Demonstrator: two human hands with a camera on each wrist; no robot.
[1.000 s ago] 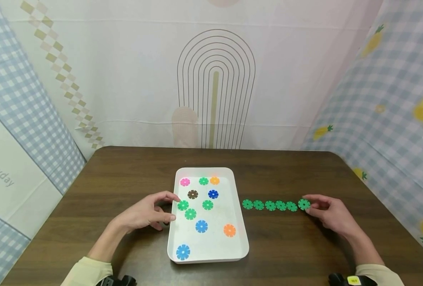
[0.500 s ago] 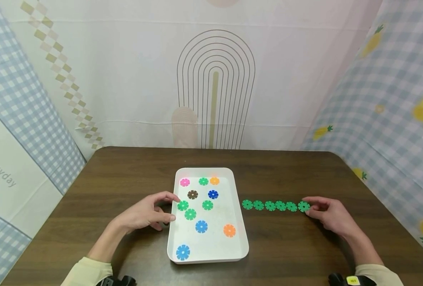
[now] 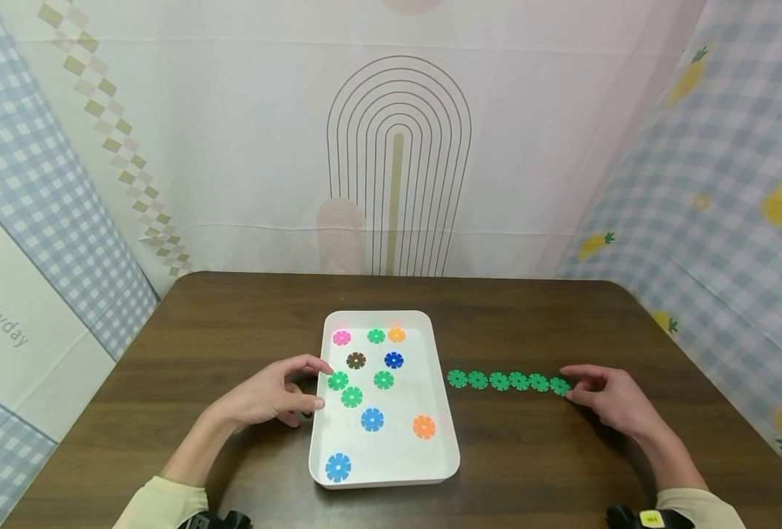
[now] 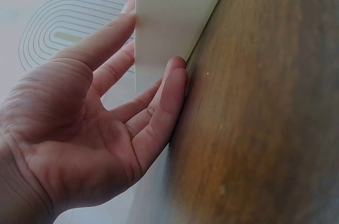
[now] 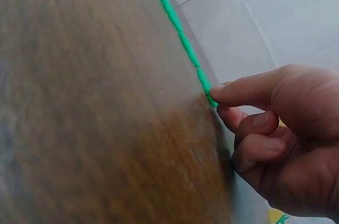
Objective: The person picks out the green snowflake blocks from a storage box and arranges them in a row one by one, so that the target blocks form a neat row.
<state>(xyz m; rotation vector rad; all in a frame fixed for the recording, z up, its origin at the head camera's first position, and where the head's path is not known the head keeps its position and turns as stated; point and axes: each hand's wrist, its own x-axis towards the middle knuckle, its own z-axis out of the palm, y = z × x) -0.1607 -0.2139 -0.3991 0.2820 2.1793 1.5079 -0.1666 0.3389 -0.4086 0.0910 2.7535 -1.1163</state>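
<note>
My left hand [image 3: 268,393] holds the left side of a white tray [image 3: 391,466]; in the left wrist view its thumb lies at the rim and the lower fingers rest against the outer wall [image 4: 161,17], close to the table. To the tray's right, several green notched plastic discs [image 3: 499,380] lie flat on the table in a row, edge to edge. At the row's right end my right hand [image 3: 612,400] pinches the last green disc [image 3: 558,386] between thumb and index finger. Its other fingers are curled in, as the right wrist view shows.
Inside the tray lie more notched discs: a pink disc [image 3: 341,338], a brown disc [image 3: 356,361], a dark blue disc [image 3: 394,360], an orange disc [image 3: 424,427], and several green and light blue ones. The brown wooden table [image 3: 530,470] backs onto a patterned cloth [image 3: 252,147].
The last green disc in the right hand has come down and slightly left, from overlapping above the row into line with its end. The left hand and tray have stayed still.
</note>
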